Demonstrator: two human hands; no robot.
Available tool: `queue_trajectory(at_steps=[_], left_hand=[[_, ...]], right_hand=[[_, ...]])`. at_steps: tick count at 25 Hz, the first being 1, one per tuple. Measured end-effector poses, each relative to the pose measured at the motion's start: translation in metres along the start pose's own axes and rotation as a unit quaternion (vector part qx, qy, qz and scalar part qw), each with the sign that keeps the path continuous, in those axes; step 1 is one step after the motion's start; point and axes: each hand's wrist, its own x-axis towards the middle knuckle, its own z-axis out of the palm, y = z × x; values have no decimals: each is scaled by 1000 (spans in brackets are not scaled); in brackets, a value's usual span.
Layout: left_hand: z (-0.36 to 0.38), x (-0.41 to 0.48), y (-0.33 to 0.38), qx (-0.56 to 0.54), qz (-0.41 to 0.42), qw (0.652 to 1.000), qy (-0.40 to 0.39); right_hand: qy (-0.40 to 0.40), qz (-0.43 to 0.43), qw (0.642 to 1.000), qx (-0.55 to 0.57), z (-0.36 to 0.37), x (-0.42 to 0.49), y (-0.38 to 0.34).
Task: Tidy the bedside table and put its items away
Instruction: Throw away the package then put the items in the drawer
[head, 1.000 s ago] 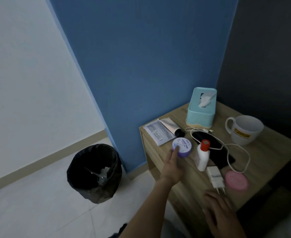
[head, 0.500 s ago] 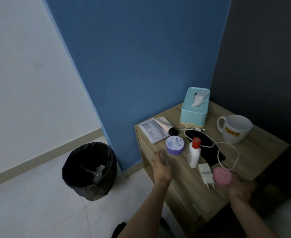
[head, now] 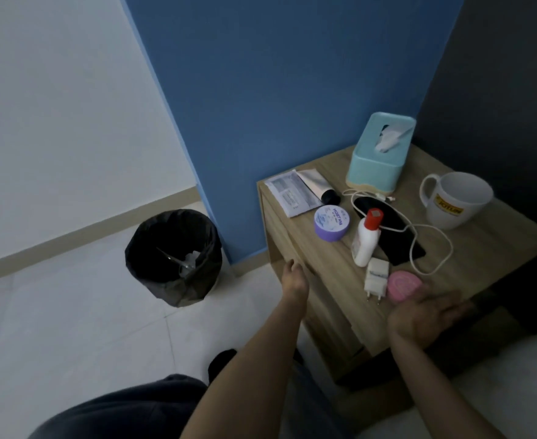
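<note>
The wooden bedside table point(head: 498, 245) carries a purple cream jar point(head: 331, 223), a white bottle with a red cap point(head: 367, 240), a black phone point(head: 390, 231) with a white cable point(head: 433, 245), a white charger plug point(head: 376, 275), a pink round case point(head: 401, 285), a tube point(head: 316, 183) and a paper packet point(head: 291, 193). My left hand point(head: 294, 280) is at the table's front face just below the top edge, holding nothing. My right hand point(head: 425, 315) lies with fingers stretched out at the near corner, right beside the pink case.
A teal tissue box point(head: 381, 150) stands at the back of the table and a white mug point(head: 457, 198) at the right. A black-lined bin point(head: 173, 255) with some rubbish sits on the tiled floor to the left. A blue wall is behind.
My left hand has dropped from over the table top to the front face. My right hand has come up beside the pink case. The view has moved closer.
</note>
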Motion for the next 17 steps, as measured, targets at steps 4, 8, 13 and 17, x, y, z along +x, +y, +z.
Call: queue_trajectory(at_steps=[4,8,13,17], left_hand=[[0,-9,-5,-47,-43,997,-53],[7,-6,-3,-96,-67,990,-75],[10,6,0,-89,-81,991,-56],[13,20,0,-72,-76,993,-50]], right_hand=[[83,-43,982,-166,-2,34,31],[50,-75,966,-241,1,39,39],[60,-84,963,-251,2,37,44],[68,-83,965,-239,3,37,42]])
